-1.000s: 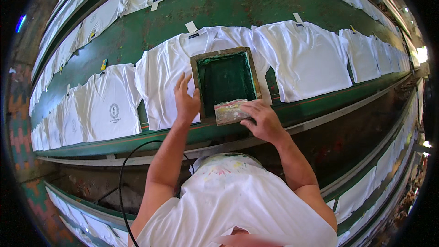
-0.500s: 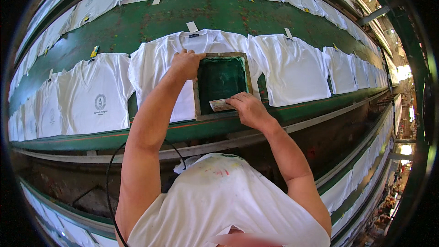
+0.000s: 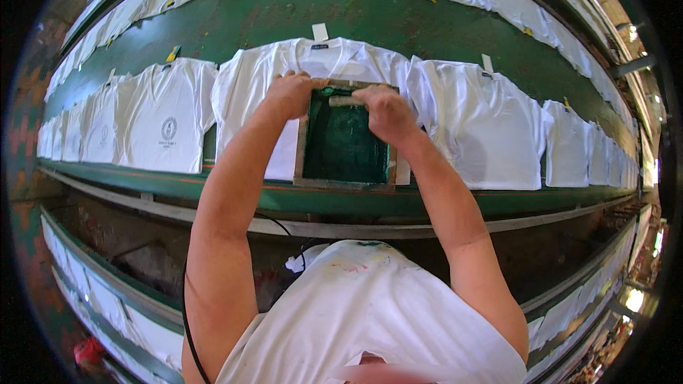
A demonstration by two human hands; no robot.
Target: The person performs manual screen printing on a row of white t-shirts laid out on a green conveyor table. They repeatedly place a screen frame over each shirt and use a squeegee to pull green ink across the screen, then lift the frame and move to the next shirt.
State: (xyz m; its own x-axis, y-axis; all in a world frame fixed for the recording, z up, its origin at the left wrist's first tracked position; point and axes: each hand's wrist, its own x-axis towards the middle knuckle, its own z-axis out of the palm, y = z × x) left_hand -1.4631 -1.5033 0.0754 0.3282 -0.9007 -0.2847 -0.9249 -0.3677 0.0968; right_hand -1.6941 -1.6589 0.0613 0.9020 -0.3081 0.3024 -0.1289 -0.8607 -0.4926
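A wooden-framed printing screen (image 3: 344, 185) with dark green mesh lies over the lower right part of a white V-neck T-shirt (image 3: 245, 82). My left hand (image 3: 290, 95) grips the frame's far left corner, fingers closed over the wood. Inside the frame, at its far edge, my right hand (image 3: 388, 115) holds a squeegee (image 3: 344, 101), with its pale bar showing left of my fingers. Its lower edge on the mesh is hard to make out. To the left lies a T-shirt (image 3: 168, 103) bearing a dark round print.
White T-shirts line the green table (image 3: 235, 25) in two rows. An unmarked one (image 3: 487, 131) lies right of the screen. Paper tags (image 3: 320, 32) stick out at some collars. A rail (image 3: 348, 230) runs along the near side, and a black cable (image 3: 186, 313) hangs by my left arm.
My right hand has pushed the squeegee from the near side of the screen to its far edge. My left hand keeps its hold on the corner. The whole view has shifted slightly.
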